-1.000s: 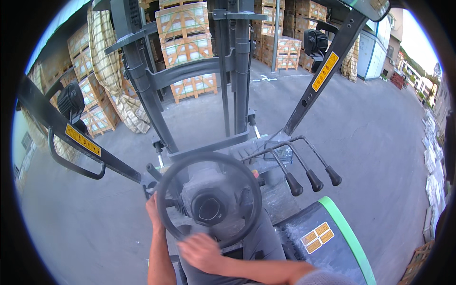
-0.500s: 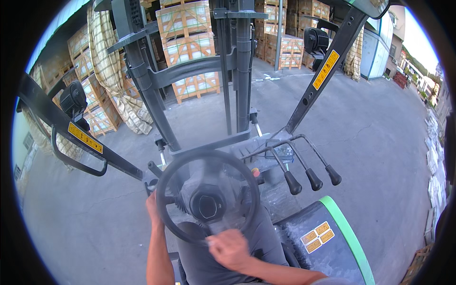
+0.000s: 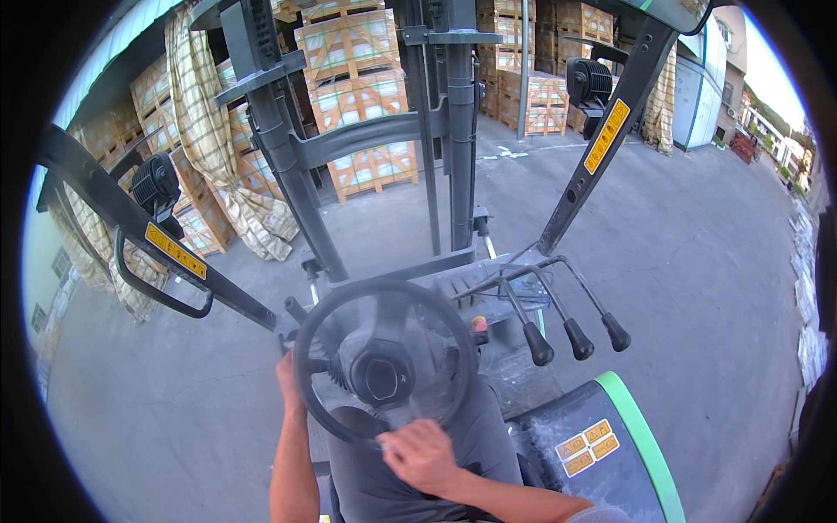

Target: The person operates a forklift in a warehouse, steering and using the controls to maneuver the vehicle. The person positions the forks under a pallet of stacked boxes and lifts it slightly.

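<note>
I sit at a forklift's black steering wheel point(image 3: 472, 353), whose spokes look smeared by motion. My right hand point(image 3: 422, 455) is closed at the lower part of the rim, its fingers curled against it. My left hand point(image 3: 289, 383) is beside the wheel's left edge, and its fingers are mostly hidden behind the rim. Just above that hand a short dark lever point(image 3: 296, 309) sticks out from the column. Right of the wheel stand black-knobbed control levers point(image 3: 576, 339), which neither hand touches. A red button point(image 3: 479, 323) sits between wheel and levers.
Ahead rises the forklift mast point(image 3: 296, 183). Beyond it stand stacked wooden crates point(image 3: 353, 96) and a checked curtain point(image 3: 205, 131). Dark cab posts point(image 3: 602, 144) flank the view. A green-edged cover point(image 3: 641, 436) lies at my right. Pale stacked material point(image 3: 809, 296) lines the far right.
The mast, crates and curtain appear slightly farther right and lower in the view. Both hands stay in nearly the same places at the wheel.
</note>
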{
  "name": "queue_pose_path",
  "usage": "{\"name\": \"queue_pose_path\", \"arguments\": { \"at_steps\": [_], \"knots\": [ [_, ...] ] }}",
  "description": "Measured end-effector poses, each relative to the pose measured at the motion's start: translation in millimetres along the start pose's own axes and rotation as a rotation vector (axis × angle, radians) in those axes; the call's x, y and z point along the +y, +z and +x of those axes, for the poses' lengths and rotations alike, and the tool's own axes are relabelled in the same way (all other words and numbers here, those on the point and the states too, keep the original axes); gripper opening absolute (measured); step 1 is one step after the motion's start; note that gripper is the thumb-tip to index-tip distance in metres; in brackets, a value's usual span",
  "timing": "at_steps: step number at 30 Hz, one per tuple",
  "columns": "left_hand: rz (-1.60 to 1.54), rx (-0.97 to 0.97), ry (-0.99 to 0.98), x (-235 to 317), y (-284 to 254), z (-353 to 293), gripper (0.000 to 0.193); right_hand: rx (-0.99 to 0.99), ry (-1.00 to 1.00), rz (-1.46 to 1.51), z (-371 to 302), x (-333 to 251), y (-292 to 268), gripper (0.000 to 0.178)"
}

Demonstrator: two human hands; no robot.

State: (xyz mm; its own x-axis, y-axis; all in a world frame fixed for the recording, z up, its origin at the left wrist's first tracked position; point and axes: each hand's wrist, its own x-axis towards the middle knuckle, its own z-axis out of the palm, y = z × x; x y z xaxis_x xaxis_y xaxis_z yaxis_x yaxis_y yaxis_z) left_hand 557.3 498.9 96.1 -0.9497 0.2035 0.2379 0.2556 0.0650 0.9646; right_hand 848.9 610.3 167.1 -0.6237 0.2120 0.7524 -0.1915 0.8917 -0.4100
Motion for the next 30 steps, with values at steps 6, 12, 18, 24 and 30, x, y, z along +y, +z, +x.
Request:
{"name": "queue_pose_path", "arguments": {
  "at_steps": [6, 12, 18, 24, 30],
  "knots": [
    [-0.001, -0.042, 0.014, -22.7, -13.1, 14.4, 0.013, 0.217, 0.154, -0.168, 29.2, 46.6, -25.1, 0.015],
    [-0.054, -0.117, 0.003, -48.5, -24.9, 26.5, 0.050, 0.489, 0.142, -0.240, 140.1, 80.6, 28.9, 0.011],
    [-0.198, 0.009, 0.228, -42.4, -6.8, 35.5, 0.036, 0.211, -0.004, -0.118, 188.1, 2.1, 158.2, 0.015],
    [0.157, -0.106, -0.040, -42.5, -25.2, 41.3, 0.050, 0.013, -0.171, 0.012, 44.1, -42.5, 149.4, 0.018],
    [-0.021, -0.089, -0.071, -43.0, -20.2, 37.6, 0.048, 0.142, 0.106, -0.129, -7.3, 23.3, 34.3, 0.013]
  ]
}}
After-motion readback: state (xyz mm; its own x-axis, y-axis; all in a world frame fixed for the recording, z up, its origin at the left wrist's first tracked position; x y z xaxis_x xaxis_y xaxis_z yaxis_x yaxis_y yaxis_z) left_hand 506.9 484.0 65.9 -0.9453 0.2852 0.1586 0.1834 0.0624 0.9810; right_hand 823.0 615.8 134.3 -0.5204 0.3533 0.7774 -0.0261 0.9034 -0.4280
